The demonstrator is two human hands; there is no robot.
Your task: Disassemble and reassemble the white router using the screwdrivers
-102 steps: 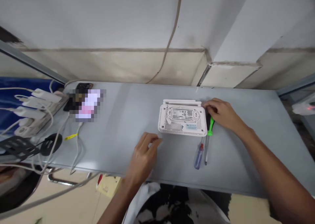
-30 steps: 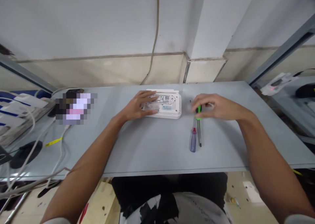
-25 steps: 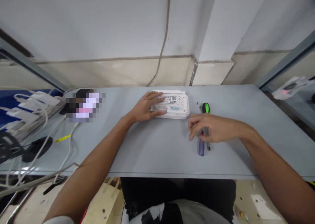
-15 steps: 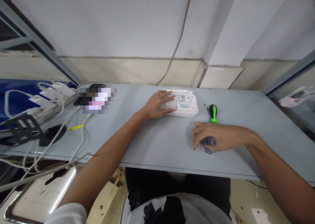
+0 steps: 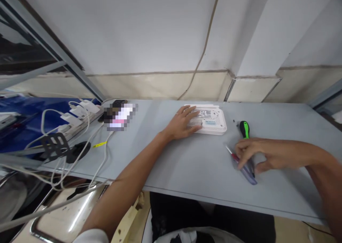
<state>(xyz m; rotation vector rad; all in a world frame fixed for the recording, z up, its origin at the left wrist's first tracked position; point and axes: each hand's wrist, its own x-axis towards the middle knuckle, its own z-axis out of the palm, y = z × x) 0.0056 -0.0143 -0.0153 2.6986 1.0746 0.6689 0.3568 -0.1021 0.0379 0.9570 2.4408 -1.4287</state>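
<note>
My left hand (image 5: pixel 184 123) lies with fingers spread on the left part of a white, vented plastic device (image 5: pixel 220 123), turned label side up on the table. My right hand (image 5: pixel 256 154) is bent over a hand tool (image 5: pixel 247 173) with a translucent purple handle, a red collar and a thin metal tip. Its fingers and thumb are apart, and the index finger touches or hovers just over the tool. Beyond that hand lies a green and black screwdriver handle (image 5: pixel 244 129); its lower part is hidden behind the fingers.
Small dark screws (image 5: pixel 235 123) lie between device and screwdriver. On the left are a blurred-out phone (image 5: pixel 121 116), white cables, a power strip (image 5: pixel 80 122) with chargers and a black stand (image 5: pixel 57 145). A wall (image 5: pixel 160 86) runs behind the grey table (image 5: pixel 187 168).
The view has shifted left. My right hand has loosened around the purple-handled tool, which now shows its red collar and metal tip. My left hand stays on the white device.
</note>
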